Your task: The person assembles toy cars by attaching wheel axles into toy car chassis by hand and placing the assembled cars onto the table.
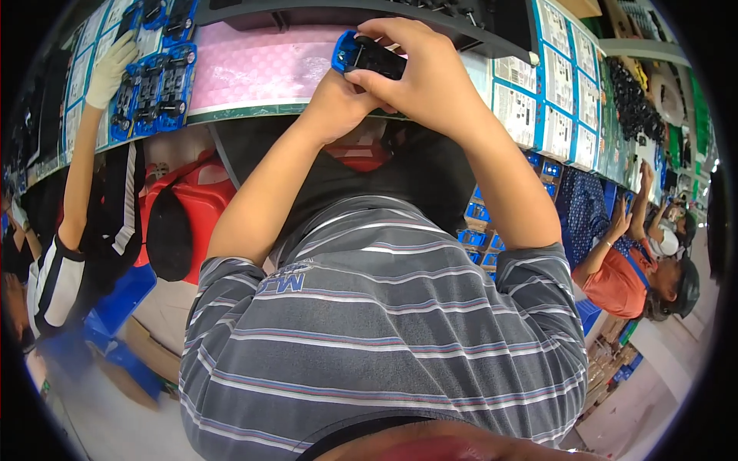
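Observation:
Over the edge of the bench I hold a small blue and black toy car [377, 60], its blue end to the left and a black underside-like part facing up. My right hand [430, 73] grips it from the right, thumb along the near edge and fingers curled over the far side. My left hand [338, 106] closes around its lower left side, most of its fingers hidden beneath the car and behind my right hand. Pink bubble wrap [254, 69] lies on the bench just left of my hands.
Several blue and black toy cars [157, 88] stand at the left, by a co-worker's gloved hand [114, 69]. A black tray [492, 34] of small parts borders the far side. Printed boxes [550, 84] cover the right. A red stool [207, 184] stands lower left; another person [623, 276] sits right.

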The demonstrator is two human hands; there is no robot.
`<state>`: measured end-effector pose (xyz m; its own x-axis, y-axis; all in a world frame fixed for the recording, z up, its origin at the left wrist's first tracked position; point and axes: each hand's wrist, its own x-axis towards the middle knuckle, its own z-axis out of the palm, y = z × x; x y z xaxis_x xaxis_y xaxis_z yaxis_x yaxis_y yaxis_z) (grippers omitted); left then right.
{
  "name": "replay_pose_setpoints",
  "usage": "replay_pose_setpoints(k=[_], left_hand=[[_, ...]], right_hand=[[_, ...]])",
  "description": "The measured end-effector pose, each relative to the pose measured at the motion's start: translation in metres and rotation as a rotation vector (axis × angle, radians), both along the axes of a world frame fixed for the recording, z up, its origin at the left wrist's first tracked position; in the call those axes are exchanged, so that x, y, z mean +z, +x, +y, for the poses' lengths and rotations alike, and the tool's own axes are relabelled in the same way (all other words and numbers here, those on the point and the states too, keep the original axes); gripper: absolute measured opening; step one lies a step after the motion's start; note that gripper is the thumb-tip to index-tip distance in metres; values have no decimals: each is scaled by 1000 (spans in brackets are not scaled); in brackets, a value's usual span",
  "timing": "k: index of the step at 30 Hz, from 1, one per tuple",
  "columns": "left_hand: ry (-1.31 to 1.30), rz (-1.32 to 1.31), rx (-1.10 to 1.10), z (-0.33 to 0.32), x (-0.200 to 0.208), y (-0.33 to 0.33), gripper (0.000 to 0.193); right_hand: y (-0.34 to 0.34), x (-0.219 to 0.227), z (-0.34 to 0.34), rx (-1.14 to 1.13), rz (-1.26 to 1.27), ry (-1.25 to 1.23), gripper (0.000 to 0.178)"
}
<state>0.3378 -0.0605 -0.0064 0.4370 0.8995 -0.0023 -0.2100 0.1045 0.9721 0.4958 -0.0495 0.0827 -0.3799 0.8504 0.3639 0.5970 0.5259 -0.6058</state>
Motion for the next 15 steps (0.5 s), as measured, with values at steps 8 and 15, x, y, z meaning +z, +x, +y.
replay_pose_setpoints(k=[8, 15], left_hand=[[23, -49, 56, -9, -2, -17, 23], [14, -219, 451, -41, 22, -102, 42]], right_hand=[[-1, 6, -2, 90, 73, -51, 38], [75, -59, -20, -325, -89, -1, 11]])
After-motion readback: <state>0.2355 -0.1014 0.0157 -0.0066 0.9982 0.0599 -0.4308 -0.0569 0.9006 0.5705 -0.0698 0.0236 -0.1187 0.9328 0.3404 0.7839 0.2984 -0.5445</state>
